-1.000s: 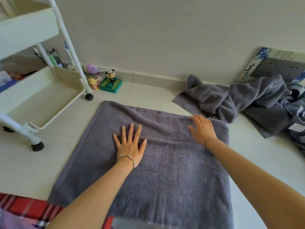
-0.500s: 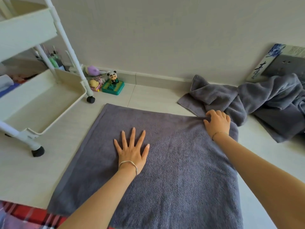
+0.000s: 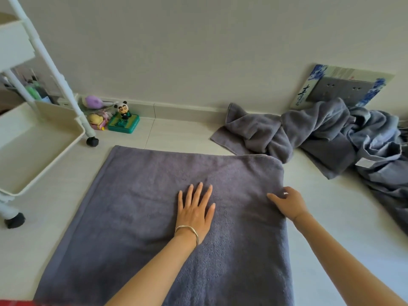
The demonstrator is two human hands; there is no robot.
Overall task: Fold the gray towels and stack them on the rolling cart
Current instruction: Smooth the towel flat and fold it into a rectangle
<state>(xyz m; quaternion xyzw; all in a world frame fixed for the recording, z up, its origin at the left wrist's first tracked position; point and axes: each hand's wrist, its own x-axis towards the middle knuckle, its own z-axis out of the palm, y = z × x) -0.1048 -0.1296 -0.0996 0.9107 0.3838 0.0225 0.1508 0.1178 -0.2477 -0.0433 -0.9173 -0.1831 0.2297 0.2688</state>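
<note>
Head view: gray towel [image 3: 143, 217] lies flat mid-floor. Looks soft, limp, light, thick terry; best taken by edges or corners. Left grip [image 3: 195, 212] flat, fingers spread, pressing its middle. Right grip [image 3: 287, 204] curled, apparently pinching its right edge. Rolling cart [image 3: 33, 151] at floor's left edge.

- Rolling cart [image 3: 28, 151]: cut by the left edge.
- Gray towel [image 3: 154, 217]: near end runs off the bottom.
- Right hand [image 3: 289, 204]: fingertips curled under, grip unclear.
- Towel pile [image 3: 331, 133]: cut by the right edge.
</note>
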